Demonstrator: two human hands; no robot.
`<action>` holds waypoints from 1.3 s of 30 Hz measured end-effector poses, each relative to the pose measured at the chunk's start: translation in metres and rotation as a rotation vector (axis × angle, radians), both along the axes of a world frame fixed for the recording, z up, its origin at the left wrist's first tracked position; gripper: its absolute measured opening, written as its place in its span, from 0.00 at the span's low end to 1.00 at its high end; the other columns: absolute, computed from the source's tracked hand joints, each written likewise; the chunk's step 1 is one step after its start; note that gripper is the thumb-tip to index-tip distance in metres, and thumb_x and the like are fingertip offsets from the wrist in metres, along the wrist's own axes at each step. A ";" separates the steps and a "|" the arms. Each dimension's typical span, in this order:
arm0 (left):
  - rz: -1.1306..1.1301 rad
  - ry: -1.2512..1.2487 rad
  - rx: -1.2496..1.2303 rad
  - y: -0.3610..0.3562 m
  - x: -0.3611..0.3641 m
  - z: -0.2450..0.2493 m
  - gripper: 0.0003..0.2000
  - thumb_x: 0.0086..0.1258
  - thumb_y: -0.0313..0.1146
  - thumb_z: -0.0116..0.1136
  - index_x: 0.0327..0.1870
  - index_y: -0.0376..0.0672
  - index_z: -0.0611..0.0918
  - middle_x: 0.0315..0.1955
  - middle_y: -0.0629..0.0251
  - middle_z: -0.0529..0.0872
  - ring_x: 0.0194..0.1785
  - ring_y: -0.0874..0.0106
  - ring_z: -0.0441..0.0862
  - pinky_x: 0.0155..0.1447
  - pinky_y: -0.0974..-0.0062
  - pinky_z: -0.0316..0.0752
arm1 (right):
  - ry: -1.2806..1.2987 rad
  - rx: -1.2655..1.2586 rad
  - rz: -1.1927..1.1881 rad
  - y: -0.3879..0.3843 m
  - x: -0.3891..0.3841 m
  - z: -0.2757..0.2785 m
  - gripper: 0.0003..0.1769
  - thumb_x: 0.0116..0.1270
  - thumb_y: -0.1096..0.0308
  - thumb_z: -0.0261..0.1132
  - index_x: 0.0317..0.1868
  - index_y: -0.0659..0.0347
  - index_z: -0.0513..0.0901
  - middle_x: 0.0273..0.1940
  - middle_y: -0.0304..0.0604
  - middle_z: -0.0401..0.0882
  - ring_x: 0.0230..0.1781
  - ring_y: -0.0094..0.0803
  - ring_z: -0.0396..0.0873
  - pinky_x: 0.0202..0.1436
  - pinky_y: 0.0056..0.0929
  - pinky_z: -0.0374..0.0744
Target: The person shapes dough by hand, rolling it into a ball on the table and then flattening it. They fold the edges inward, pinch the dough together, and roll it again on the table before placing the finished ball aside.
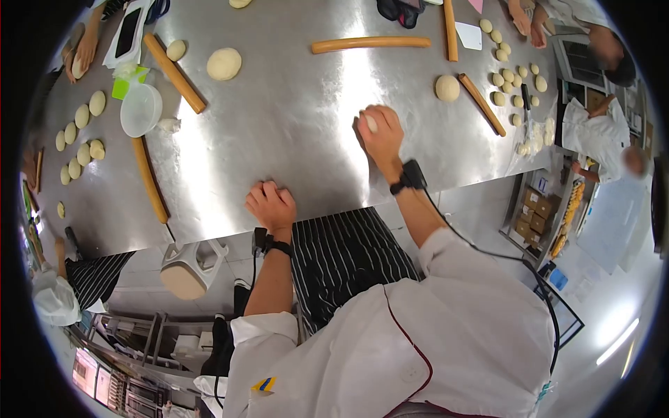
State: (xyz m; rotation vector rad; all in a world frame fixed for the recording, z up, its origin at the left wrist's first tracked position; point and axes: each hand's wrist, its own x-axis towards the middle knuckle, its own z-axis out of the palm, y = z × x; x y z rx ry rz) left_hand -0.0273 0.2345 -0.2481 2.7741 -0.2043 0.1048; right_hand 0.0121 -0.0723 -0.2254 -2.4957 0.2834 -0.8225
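My right hand (381, 136) is curled over a small ball of dough (371, 124) on the steel table (279, 125); part of the dough shows between the thumb and fingers. Near the table's front edge, my left hand (272, 206) rests as a loose fist with its knuckles up and no dough showing. Its palm side is hidden. Beyond my right hand lie a larger dough ball (447, 88) and a short rolling pin (482, 104). A bigger round of dough (224, 64) sits at the far left of centre.
Several small dough balls (507, 75) lie at right, with more dough pieces (82, 116) at left. Rolling pins (174, 73) and a translucent bowl (141, 110) stand left; another rolling pin (371, 45) lies ahead. Co-workers' hands (87, 47) are at the table's far corners. A stool (185, 279) stands below.
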 end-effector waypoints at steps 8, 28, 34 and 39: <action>0.019 -0.001 -0.006 0.001 -0.001 0.000 0.07 0.65 0.33 0.58 0.43 0.49 0.80 0.51 0.58 0.81 0.54 0.52 0.74 0.60 0.51 0.68 | 0.053 -0.059 0.191 0.018 0.039 0.000 0.05 0.58 0.74 0.75 0.35 0.57 0.88 0.41 0.43 0.89 0.44 0.45 0.87 0.49 0.38 0.87; -0.003 0.029 -0.003 0.002 -0.003 0.002 0.06 0.68 0.33 0.55 0.42 0.45 0.79 0.52 0.55 0.80 0.55 0.51 0.74 0.62 0.50 0.67 | 0.001 0.064 -0.054 0.015 -0.043 0.006 0.08 0.60 0.75 0.76 0.38 0.59 0.87 0.43 0.48 0.86 0.43 0.49 0.85 0.47 0.43 0.84; -0.013 -0.020 -0.017 0.000 -0.001 0.005 0.06 0.67 0.33 0.56 0.42 0.46 0.79 0.52 0.55 0.80 0.53 0.51 0.74 0.61 0.51 0.67 | 0.067 -0.137 0.165 0.018 0.029 -0.004 0.05 0.61 0.74 0.74 0.37 0.57 0.87 0.44 0.42 0.88 0.49 0.45 0.85 0.54 0.44 0.84; -0.001 0.006 0.003 0.000 0.000 0.000 0.06 0.66 0.33 0.57 0.42 0.46 0.79 0.51 0.56 0.80 0.53 0.51 0.74 0.61 0.50 0.68 | 0.040 -0.108 -0.096 -0.002 -0.028 0.009 0.05 0.66 0.72 0.75 0.40 0.59 0.88 0.44 0.46 0.88 0.45 0.48 0.86 0.49 0.42 0.85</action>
